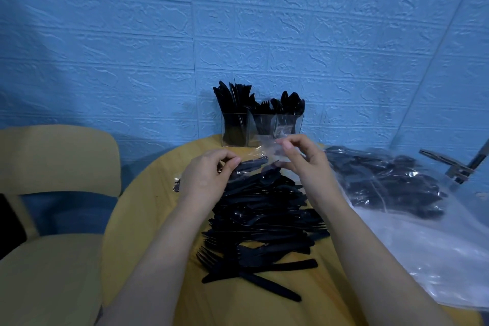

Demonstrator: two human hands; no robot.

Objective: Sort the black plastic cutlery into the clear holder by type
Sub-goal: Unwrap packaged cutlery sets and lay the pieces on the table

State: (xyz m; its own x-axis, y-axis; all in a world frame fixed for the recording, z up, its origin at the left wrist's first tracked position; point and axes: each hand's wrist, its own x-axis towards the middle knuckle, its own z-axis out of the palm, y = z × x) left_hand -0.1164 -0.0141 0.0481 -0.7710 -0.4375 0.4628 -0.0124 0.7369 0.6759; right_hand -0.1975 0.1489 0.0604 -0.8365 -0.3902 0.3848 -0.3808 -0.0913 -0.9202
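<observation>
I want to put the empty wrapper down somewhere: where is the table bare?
Bare table shows left of the cutlery pile, beside the left hand, and at the near edge below the pile. The right side is crowded by the plastic bag; the clear holder fills the back.

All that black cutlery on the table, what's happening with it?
A person is sorting it by type into a clear holder by the wall, which already has upright pieces in its compartments. Just now both hands work on a clear wrapper: the left hand pinches one end, the right hand pinches the other, apparently opening it. A big loose pile of cutlery lies on the yellow table, and a plastic bag with more lies to the right.
</observation>
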